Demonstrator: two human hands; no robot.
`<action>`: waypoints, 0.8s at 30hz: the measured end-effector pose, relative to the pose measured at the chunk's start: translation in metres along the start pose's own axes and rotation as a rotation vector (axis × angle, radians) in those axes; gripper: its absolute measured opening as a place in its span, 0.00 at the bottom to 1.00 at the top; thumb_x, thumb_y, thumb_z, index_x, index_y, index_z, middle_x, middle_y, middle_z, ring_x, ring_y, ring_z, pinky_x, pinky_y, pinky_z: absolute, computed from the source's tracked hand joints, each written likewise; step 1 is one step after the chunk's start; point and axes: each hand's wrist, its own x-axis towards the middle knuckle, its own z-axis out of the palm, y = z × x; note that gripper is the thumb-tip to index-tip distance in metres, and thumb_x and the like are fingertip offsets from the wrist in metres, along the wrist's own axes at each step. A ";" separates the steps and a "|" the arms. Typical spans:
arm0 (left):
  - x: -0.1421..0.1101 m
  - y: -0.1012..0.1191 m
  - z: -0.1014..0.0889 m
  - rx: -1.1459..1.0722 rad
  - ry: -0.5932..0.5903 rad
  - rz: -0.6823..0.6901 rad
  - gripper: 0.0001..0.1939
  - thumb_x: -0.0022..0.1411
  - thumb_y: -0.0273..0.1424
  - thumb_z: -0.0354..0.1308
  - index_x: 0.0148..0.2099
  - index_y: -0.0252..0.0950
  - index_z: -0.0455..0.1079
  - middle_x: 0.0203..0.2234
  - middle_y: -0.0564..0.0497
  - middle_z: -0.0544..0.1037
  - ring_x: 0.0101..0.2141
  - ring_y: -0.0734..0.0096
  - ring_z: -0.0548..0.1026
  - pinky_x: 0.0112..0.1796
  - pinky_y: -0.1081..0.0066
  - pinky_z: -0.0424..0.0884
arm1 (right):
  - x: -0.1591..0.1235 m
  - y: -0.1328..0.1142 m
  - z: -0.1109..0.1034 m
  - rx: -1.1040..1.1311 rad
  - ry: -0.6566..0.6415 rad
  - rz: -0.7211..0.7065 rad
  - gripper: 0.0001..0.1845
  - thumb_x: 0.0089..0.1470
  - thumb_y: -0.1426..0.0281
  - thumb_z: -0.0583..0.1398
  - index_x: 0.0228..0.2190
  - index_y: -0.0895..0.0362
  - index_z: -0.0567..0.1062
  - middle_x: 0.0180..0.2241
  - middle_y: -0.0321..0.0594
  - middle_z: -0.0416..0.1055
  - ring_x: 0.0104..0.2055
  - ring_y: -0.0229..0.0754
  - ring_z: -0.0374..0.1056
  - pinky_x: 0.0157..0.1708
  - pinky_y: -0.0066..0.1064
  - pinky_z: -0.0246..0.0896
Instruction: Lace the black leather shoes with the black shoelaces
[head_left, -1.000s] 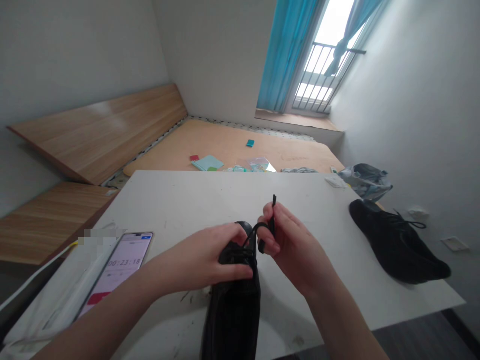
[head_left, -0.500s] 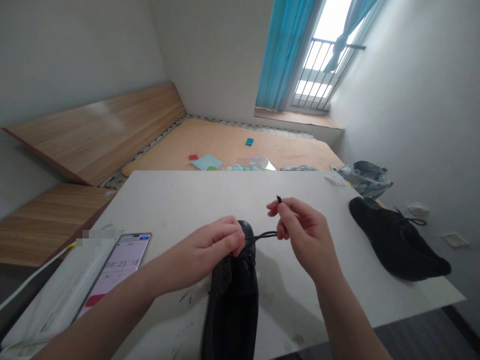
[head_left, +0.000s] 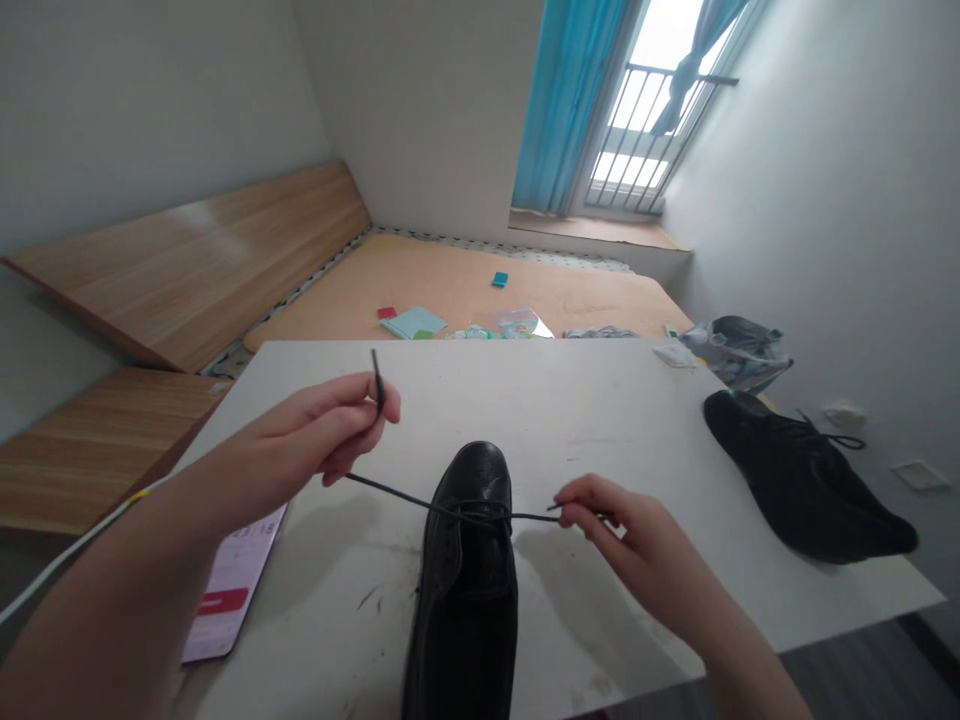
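A black leather shoe (head_left: 469,590) set upright on a white table (head_left: 592,420), toe pointing away, its black lace (head_left: 409,498) drawn out to both sides, one end pinched by the left hand (head_left: 307,440), the other pinched by the right hand (head_left: 626,530), a phone (head_left: 229,590) lying left of the shoe, a second black shoe (head_left: 799,480) lying well off to the right.

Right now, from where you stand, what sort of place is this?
Probably a small apartment bedroom: there's a light wooden bed frame with a bare tan board base, and a turquoise curtain beside a bright window with a dark metal railing.
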 end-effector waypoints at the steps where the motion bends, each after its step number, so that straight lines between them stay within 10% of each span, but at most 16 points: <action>1: -0.001 -0.001 -0.002 0.114 -0.021 -0.044 0.09 0.69 0.36 0.47 0.39 0.40 0.66 0.22 0.59 0.61 0.22 0.74 0.59 0.23 0.77 0.60 | -0.004 -0.002 0.007 -0.033 -0.039 0.002 0.10 0.63 0.68 0.55 0.34 0.54 0.75 0.29 0.38 0.76 0.30 0.41 0.70 0.29 0.30 0.60; 9: -0.001 0.000 0.020 0.755 -0.246 -0.135 0.23 0.71 0.45 0.39 0.30 0.39 0.64 0.24 0.54 0.72 0.29 0.64 0.71 0.32 0.68 0.63 | -0.016 -0.009 0.043 -0.003 0.014 -0.032 0.09 0.61 0.71 0.55 0.29 0.54 0.72 0.26 0.37 0.74 0.29 0.41 0.70 0.28 0.30 0.60; 24: -0.010 -0.012 0.055 0.906 -0.390 -0.095 0.15 0.64 0.30 0.48 0.31 0.42 0.76 0.28 0.51 0.82 0.30 0.62 0.78 0.29 0.68 0.59 | -0.020 -0.010 0.050 -0.028 0.008 -0.026 0.08 0.57 0.77 0.57 0.28 0.55 0.73 0.27 0.37 0.73 0.30 0.42 0.69 0.30 0.32 0.60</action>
